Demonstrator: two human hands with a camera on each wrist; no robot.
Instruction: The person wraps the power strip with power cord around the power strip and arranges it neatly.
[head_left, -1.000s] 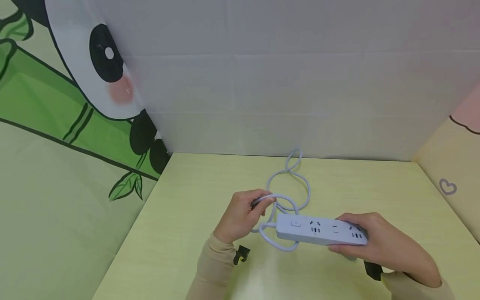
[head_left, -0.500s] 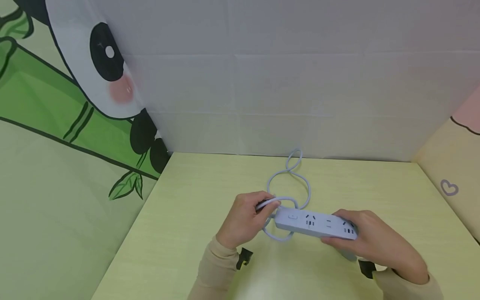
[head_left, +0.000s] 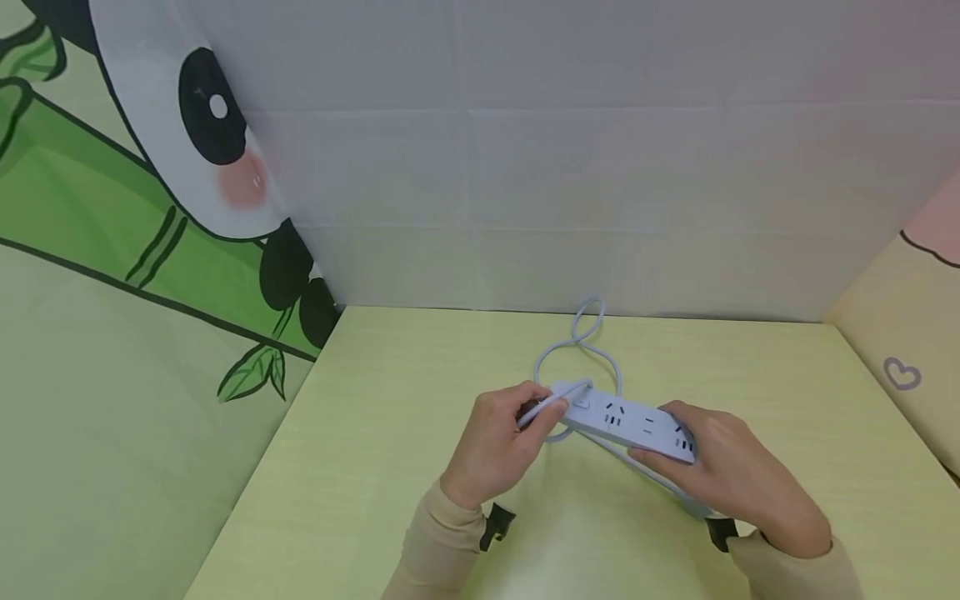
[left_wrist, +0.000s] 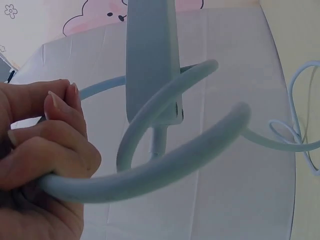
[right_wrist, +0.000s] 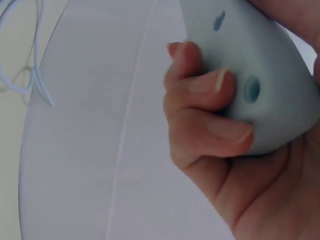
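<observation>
My right hand [head_left: 727,467] grips the far right end of a white power strip [head_left: 630,425], its sockets facing up. In the right wrist view the fingers [right_wrist: 210,130] curl under the strip's underside [right_wrist: 285,100]. My left hand [head_left: 498,442] pinches the strip's white cord [head_left: 551,402] between thumb and fingers, beside the strip's switch end. The left wrist view shows thick cord loops [left_wrist: 150,185] leaving the curled fingers and crossing in front of the strip [left_wrist: 152,55]. One stretch of cord slants below the strip toward a pale block-like end [head_left: 693,504] near the right wrist.
More cord lies looped on the pale yellow table [head_left: 420,358], reaching back close to the white rear panel [head_left: 600,208]. Printed panels stand at the left [head_left: 112,375] and right [head_left: 900,333]. Dark wrist mounts [head_left: 497,525] sit under both wrists.
The right hand has moved the strip left and away from me, tilting it more and bringing its switch end up to the left hand. The left hand shifted slightly right; the near cord loop shrank.
</observation>
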